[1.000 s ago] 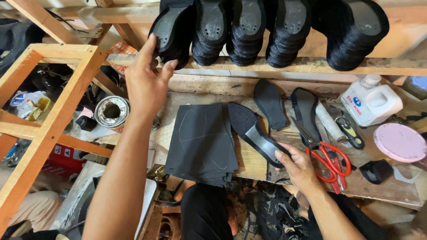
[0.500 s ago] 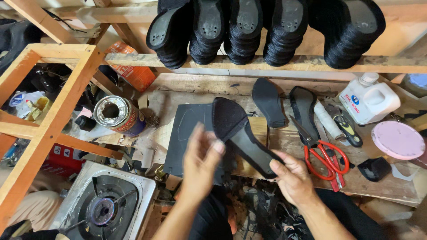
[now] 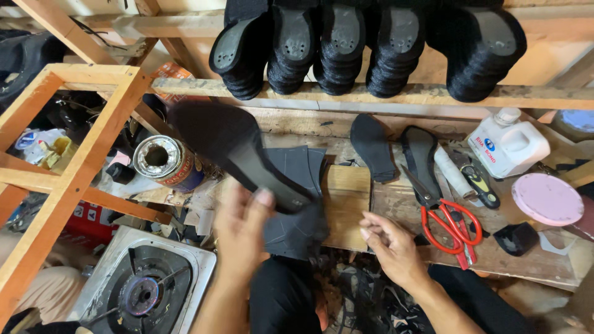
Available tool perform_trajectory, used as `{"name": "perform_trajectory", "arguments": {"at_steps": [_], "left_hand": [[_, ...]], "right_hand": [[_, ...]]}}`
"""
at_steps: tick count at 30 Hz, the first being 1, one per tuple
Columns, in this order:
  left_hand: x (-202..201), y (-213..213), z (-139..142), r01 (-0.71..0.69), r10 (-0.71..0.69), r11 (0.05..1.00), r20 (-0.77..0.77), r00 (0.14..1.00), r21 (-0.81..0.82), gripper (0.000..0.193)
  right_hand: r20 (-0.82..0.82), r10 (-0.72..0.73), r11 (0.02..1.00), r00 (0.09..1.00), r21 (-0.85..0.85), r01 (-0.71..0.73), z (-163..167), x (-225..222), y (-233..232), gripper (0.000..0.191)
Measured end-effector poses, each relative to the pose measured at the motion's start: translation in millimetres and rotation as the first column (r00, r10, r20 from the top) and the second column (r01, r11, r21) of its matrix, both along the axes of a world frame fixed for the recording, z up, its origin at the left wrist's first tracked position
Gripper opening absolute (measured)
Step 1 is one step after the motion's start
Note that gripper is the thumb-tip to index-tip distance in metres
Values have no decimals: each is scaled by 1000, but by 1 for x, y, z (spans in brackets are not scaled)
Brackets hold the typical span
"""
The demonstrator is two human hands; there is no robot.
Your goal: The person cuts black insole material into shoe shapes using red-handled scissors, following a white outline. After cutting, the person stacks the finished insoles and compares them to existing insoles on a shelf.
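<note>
Black and matte, the shoe sole (image 3: 238,151) we hold is a long, smooth, tapering piece, blurred at its broad upper-left end. Our left hand (image 3: 242,232) grips its narrow lower end, thumb and fingers closed over it, so the sole slants up and to the left from the hand, above the dark flat sheet (image 3: 297,198) on the wooden workbench (image 3: 346,198). Our right hand (image 3: 393,247) hangs just right of the sheet, fingers loosely curled and holding nothing, clear of the sole. Behind, stacks of black heeled soles (image 3: 365,52) with ribbed edges rest along a rough timber rail (image 3: 346,94). Two flat dark insoles (image 3: 373,147) lie on the scuffed bench, beside red-handled scissors (image 3: 448,216), a white plastic jug (image 3: 507,145) and a round pink lid (image 3: 547,198). A rusted open tin (image 3: 164,162) sits at left; a metal gas burner (image 3: 145,291) shows below it. Against the frame half a second before, we note the sole has swung leftward across the tin's side, the left hand now grasps it where the right hand held it, and the right hand has let go.
</note>
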State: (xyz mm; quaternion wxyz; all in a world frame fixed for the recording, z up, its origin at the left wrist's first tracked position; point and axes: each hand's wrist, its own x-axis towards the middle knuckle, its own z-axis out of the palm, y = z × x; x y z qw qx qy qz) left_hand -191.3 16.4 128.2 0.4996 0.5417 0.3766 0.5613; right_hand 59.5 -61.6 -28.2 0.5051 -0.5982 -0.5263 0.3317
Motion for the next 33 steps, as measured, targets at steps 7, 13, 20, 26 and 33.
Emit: {"name": "perform_trajectory", "arguments": {"at_steps": [7, 13, 20, 26, 33], "left_hand": [[-40, 130, 82, -163, 198, 976, -280, 939, 144, 52], [-25, 231, 110, -78, 188, 919, -254, 949, 387, 35], [-1, 236, 129, -26, 608, 709, -593, 528, 704, 26], [18, 185, 110, 229, 670, 465, -509, 540, 855, 27], [-16, 221, 103, 43, 183, 939, -602, 777, 341, 43]], "right_hand": [[71, -119, 992, 990, -26, 121, -12, 1, -3, 29], [152, -89, 990, 984, 119, 72, -13, 8, -7, 26], [169, -56, 992, 984, 123, 35, -11, 9, -9, 24], [164, -67, 993, 984, 103, 51, -8, 7, -8, 23], [187, -70, 991, 980, 127, 46, -6, 5, -10, 21]]}}
